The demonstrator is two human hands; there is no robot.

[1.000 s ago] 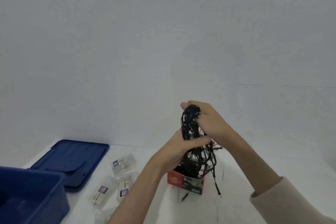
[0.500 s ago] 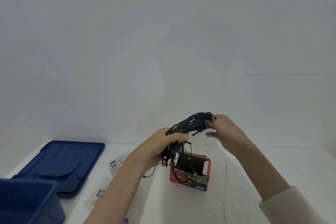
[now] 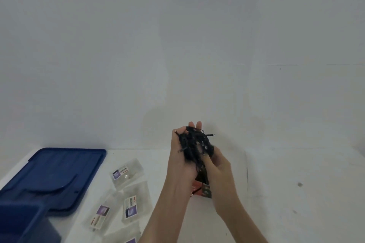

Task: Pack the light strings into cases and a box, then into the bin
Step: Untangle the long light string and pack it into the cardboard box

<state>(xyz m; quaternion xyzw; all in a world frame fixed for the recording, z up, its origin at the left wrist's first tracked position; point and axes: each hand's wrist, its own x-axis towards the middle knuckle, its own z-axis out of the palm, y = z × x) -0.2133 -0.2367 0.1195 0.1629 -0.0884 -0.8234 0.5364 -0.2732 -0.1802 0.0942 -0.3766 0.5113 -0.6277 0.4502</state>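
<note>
Head view: in the lower middle of the frame both hands hold a black light string [image 3: 194, 144], bunched into a loose wad above the small red box [image 3: 201, 190]. The left hand [image 3: 180, 161] cups the wad, thumb and fingers wrapped round it; the right hand [image 3: 218, 166] grips its lower side, fingers [image 3: 205, 157] curled into the wires. Strands trail down into the box. Clear cases [image 3: 128, 171] lie on the counter [image 3: 296, 193] at lower left, beside the blue lid [image 3: 59, 169] and bin [image 3: 21, 221]. The step looks like stuffing the string into the box; next, the wad likely needs compressing and pushing down without snagging loops.
</note>
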